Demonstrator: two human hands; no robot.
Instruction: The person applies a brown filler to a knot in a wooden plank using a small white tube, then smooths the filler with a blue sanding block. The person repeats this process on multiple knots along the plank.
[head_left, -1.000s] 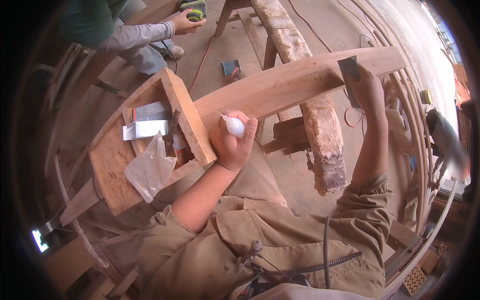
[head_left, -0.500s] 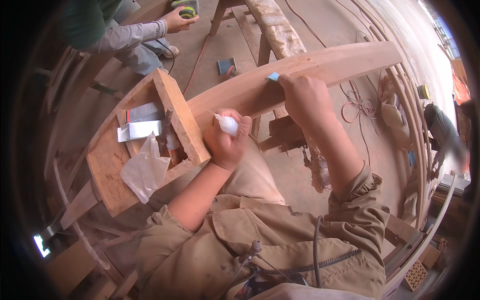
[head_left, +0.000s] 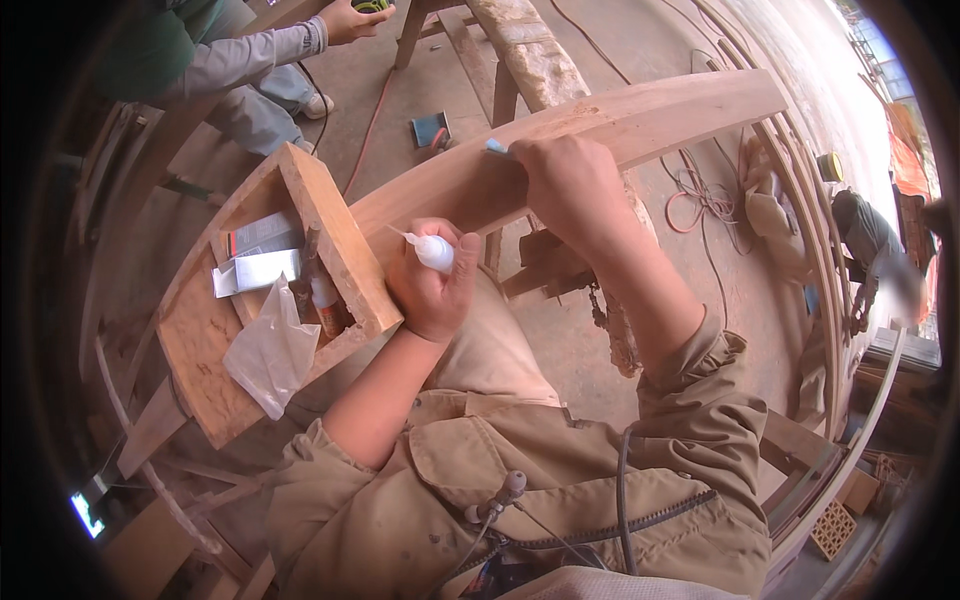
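My left hand (head_left: 440, 298) is closed round a small white squeeze bottle (head_left: 432, 253), its pointed nozzle aimed up and left. Just below the curved wooden beam (head_left: 690, 110), that hand sits by the corner of a wooden box. My right hand (head_left: 572, 185) pinches a small light-blue flat piece (head_left: 497, 146) at the beam's upper face; most of the piece is hidden by the fingers. A darker patch (head_left: 485, 188) shows on the wood between the two hands.
The open wooden box (head_left: 330, 215) at left holds small cartons (head_left: 268, 272), a clear plastic bag (head_left: 272, 350) and an orange-labelled bottle (head_left: 325, 305). Far left, another person's hand (head_left: 345, 22) grips a green power tool. A trestle (head_left: 525, 50) and coiled cords (head_left: 705, 195) lie beyond.
My right hand has slid left along the beam with the light-blue piece. My left hand still holds the bottle. The whole view has shifted slightly.
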